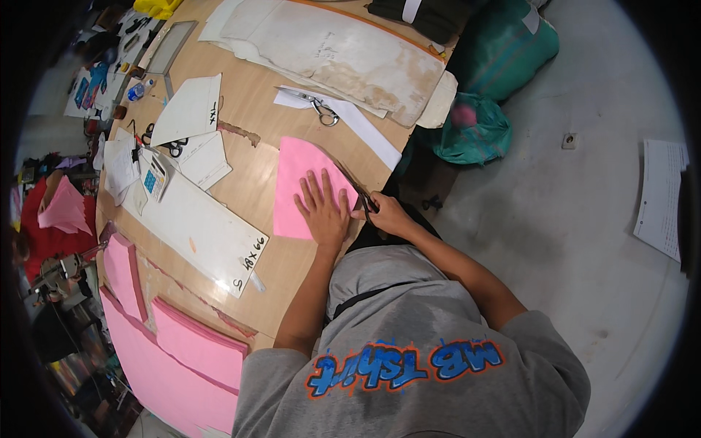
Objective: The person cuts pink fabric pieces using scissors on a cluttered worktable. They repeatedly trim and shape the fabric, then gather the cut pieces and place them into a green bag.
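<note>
A pink fabric piece (294, 164) with a curved edge lies on the wooden table near its front edge. My left hand (325, 209) rests flat on it, fingers spread. Dark-handled scissors (367, 204) are in my right hand (391, 217), whose fingers wrap round the handles. Their blades run along the fabric's curved right edge; whether they are parted is too fine to tell. Just beyond, silver scissors (325, 113) lie on a white strip (365, 133).
Large worn card patterns (336, 51) cover the far side of the table. White pattern pieces (197, 226) and a calculator (155, 179) lie to the left. Stacked pink fabric (197, 339) sits near left. Green sacks (504, 51) stand beyond the right edge.
</note>
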`<state>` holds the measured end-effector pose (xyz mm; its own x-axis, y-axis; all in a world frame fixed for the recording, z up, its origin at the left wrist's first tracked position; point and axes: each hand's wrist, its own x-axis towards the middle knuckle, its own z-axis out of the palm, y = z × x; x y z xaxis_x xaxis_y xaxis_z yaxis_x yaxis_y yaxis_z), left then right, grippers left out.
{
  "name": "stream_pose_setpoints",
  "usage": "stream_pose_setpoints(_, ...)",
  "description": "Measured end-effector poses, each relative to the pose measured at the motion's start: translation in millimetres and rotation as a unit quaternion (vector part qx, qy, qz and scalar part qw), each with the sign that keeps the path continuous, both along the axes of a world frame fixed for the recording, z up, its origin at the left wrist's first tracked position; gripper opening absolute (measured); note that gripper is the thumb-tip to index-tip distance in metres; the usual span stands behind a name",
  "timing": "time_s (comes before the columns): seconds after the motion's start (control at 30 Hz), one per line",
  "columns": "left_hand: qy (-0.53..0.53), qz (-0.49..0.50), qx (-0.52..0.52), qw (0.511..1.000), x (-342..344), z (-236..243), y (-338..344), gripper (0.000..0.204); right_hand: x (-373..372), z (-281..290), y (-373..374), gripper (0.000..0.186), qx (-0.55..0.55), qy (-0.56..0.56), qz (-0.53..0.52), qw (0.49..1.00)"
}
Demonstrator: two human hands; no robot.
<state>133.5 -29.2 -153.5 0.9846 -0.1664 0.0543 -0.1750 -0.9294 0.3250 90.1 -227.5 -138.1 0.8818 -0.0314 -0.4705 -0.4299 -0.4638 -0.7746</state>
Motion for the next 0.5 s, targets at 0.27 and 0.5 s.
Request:
stream_pose_setpoints(0.27,-0.002,-0.005,0.006,1.0,0,1,0,0.07,1,-3,5,0.075,-0.009,-0.049,0.008,0.999)
stream_pose_setpoints(0.5,-0.007,-0.007,0.019,1.0,0,-4,1,0.067,8,5,5,0.071,0.025,0.065,0.001,0.998)
